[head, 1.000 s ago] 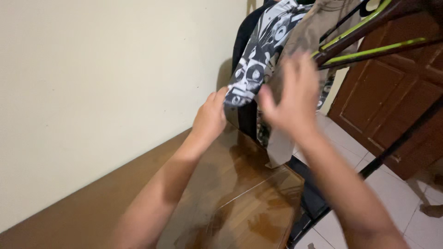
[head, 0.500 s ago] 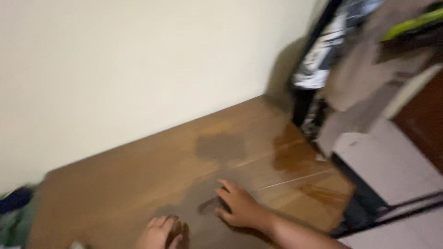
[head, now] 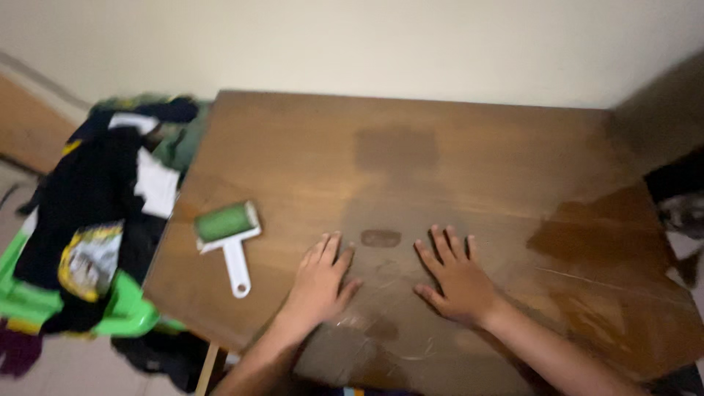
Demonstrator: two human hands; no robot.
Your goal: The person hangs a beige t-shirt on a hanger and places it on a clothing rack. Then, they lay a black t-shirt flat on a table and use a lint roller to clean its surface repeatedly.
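Both hands lie flat and open on the table [head: 469, 139], palms down, fingers spread, holding nothing. The left hand [head: 320, 277] and the right hand [head: 456, 275] rest near the front edge, a little apart, with a small dark patch on the wood between them. A lint roller [head: 228, 236], green drum with a white handle, lies to the left of the left hand, near it but not touching, close to the table's left edge. Beyond that edge a green basket [head: 121, 317] holds a heap of dark clothes [head: 95, 191].

The tabletop is glossy and marked with darker stains, some toward the right corner. Whether these are wet cannot be told; if they are, anything laid there would likely pick up damp. The roller sits close enough to the edge that a careless sweep of the left arm could knock it off toward the basket. The heap looks piled high, so a nudge might spill it.
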